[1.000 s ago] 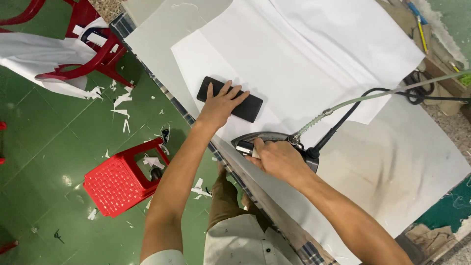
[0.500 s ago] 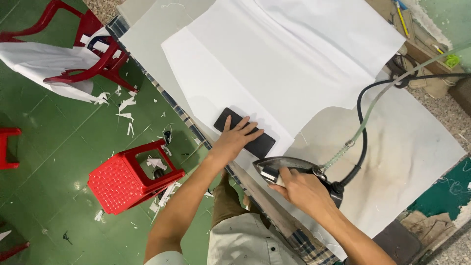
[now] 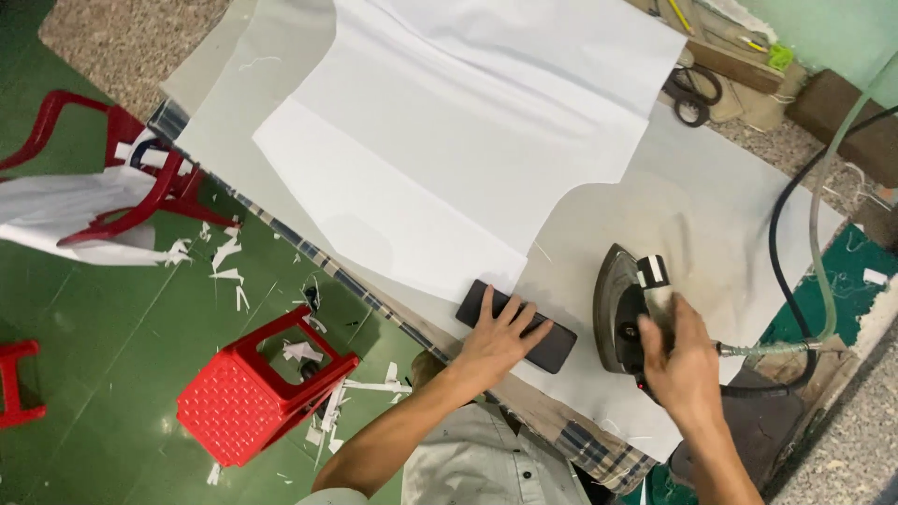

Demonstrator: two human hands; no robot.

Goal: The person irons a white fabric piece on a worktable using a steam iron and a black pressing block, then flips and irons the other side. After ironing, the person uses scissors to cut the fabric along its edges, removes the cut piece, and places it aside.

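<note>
My left hand (image 3: 498, 339) lies flat with fingers spread on a black rectangular block (image 3: 554, 349) at the near edge of the white fabric (image 3: 468, 140). My right hand (image 3: 687, 360) grips the handle of a dark steam iron (image 3: 621, 309), which rests on the white padded table (image 3: 711, 215) to the right of the fabric. A black cord and a green hose (image 3: 823, 234) run from the iron to the right.
A red plastic stool (image 3: 257, 393) stands on the green floor below the table edge, among white fabric scraps. A red chair (image 3: 112, 178) draped with white cloth is at left. Black scissors (image 3: 690, 98) lie at the far table edge.
The iron in my right hand has slid right, off the fabric onto the bare table cover. My left hand stays on the black block. The view has shifted.
</note>
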